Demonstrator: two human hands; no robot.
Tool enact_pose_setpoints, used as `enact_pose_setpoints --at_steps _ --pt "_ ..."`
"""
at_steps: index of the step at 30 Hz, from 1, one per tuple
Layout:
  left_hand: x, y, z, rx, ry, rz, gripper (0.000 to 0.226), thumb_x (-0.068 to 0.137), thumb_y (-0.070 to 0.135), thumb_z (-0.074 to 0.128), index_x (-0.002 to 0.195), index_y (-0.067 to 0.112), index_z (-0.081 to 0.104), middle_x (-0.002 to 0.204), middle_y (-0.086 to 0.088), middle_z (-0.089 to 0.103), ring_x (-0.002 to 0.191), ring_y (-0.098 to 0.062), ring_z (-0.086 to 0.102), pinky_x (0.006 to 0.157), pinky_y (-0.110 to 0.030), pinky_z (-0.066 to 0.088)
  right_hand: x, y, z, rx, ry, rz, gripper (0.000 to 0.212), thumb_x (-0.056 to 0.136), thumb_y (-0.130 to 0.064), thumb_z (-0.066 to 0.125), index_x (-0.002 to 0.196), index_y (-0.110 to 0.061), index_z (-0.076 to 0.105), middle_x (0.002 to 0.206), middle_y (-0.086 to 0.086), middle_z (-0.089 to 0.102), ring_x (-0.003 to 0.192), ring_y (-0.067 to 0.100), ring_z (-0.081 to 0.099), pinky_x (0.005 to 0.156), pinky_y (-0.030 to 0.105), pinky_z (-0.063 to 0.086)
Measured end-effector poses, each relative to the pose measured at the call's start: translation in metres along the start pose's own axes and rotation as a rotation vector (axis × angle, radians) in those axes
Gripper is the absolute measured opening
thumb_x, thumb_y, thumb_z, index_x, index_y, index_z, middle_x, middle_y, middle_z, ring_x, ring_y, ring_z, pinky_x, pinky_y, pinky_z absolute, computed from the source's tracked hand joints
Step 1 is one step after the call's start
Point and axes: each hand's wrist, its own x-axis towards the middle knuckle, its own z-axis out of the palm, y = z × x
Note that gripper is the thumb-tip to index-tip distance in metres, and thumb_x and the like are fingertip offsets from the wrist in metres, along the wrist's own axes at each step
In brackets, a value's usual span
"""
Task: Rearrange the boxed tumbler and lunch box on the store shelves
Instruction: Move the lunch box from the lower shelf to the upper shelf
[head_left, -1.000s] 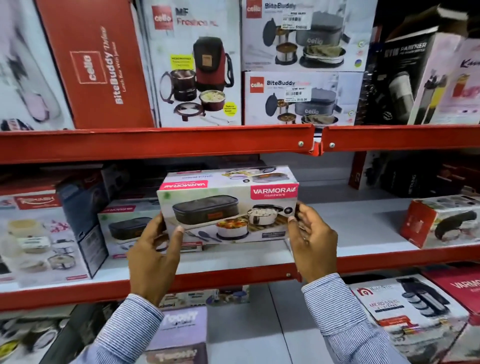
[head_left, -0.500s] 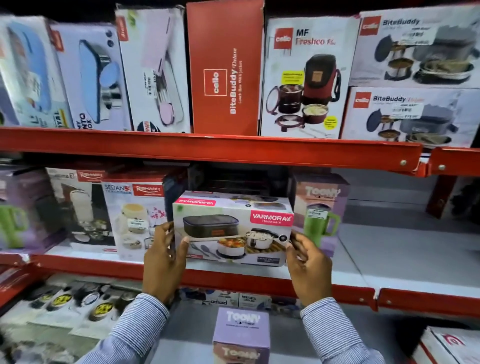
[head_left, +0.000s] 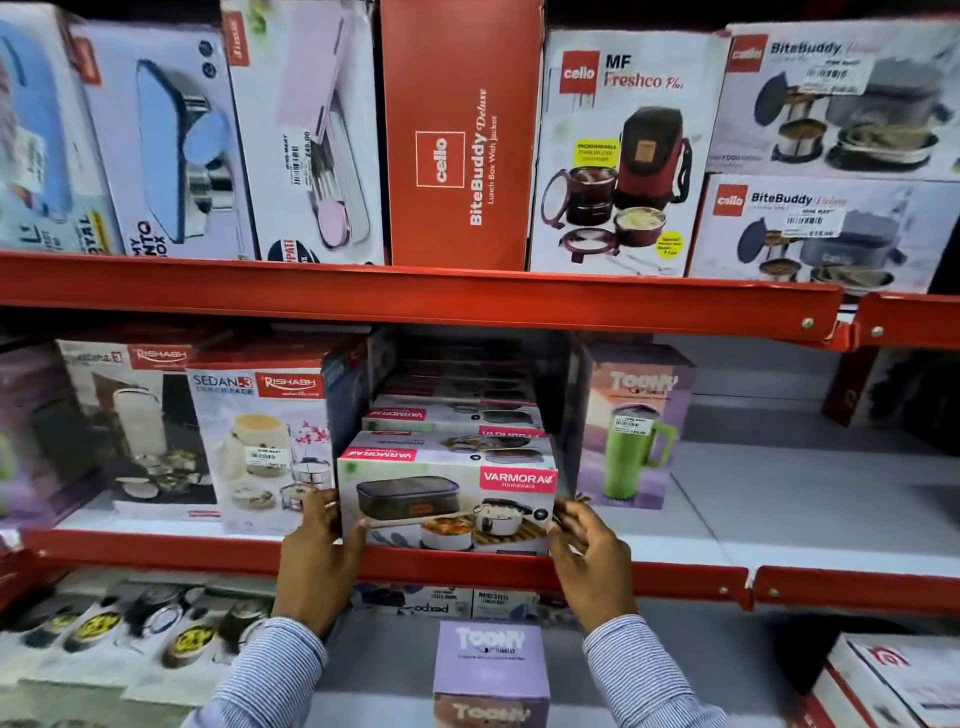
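Red metal shelves (head_left: 415, 299) hold boxed goods. The top shelf carries upright lunch box cartons, among them a red carton (head_left: 460, 135) and a white carton (head_left: 618, 156) just beside it. On the middle shelf (head_left: 779, 519) a lunch box (head_left: 447, 499) sits at the front edge, between a jar box (head_left: 260, 441) and a purple tumbler box (head_left: 631, 426), with more flat boxes stacked behind it (head_left: 452, 415). The bottom shelf holds another tumbler box (head_left: 491, 670)

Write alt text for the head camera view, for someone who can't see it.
Two hands, left and right, hold a lunch box carton by its ends at the front of a red shelf, between a lunch pack box and a purple tumbler box. More boxed lunch boxes fill the shelf above.
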Motion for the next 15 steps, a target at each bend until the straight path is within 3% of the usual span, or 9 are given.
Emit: enact_pose_setpoints --at_steps 2,9,13,15 --pt "0.001 -0.002 0.001 -0.001 -0.004 0.003 0.035 0.089 0.018 0.068 0.114 0.005 0.047 0.108 -0.021 0.075 0.093 -0.040 0.073 0.075 -0.033 0.051 0.001 0.002 0.001 0.007 0.002 0.004 0.032 0.088 -0.008 0.066 0.119 -0.017 0.064 0.105 -0.008 0.069 0.087 -0.022 0.059 0.082 0.005 0.052" --pt "0.000 -0.001 0.000 -0.003 -0.011 0.000 0.039 0.090 0.021 0.066 0.119 0.005 0.047 0.111 -0.021 0.074 0.097 -0.040 0.072 0.081 -0.038 0.054 0.001 0.006 0.000 0.006 -0.007 -0.012 0.031 0.088 -0.008 0.067 0.118 -0.017 0.065 0.107 -0.005 0.072 0.088 -0.027 0.058 0.074 -0.001 0.048" --pt "-0.009 0.000 -0.006 -0.010 0.046 0.005 0.046 0.088 0.018 0.069 0.129 0.007 0.051 0.118 -0.018 0.073 0.105 -0.036 0.071 0.091 -0.040 0.052 -0.012 0.008 -0.011 0.070 0.027 -0.034 0.033 0.088 -0.010 0.067 0.120 -0.018 0.065 0.109 -0.008 0.072 0.104 -0.008 0.065 0.083 0.006 0.052" --pt "-0.017 -0.010 -0.008 -0.032 0.114 0.023 0.048 0.087 0.016 0.069 0.132 0.009 0.052 0.126 -0.016 0.069 0.110 -0.032 0.068 0.097 -0.041 0.050 -0.027 0.017 -0.023 0.090 0.095 -0.066 0.029 0.089 -0.005 0.064 0.116 -0.013 0.067 0.107 -0.006 0.073 0.102 -0.001 0.068 0.086 0.011 0.053"
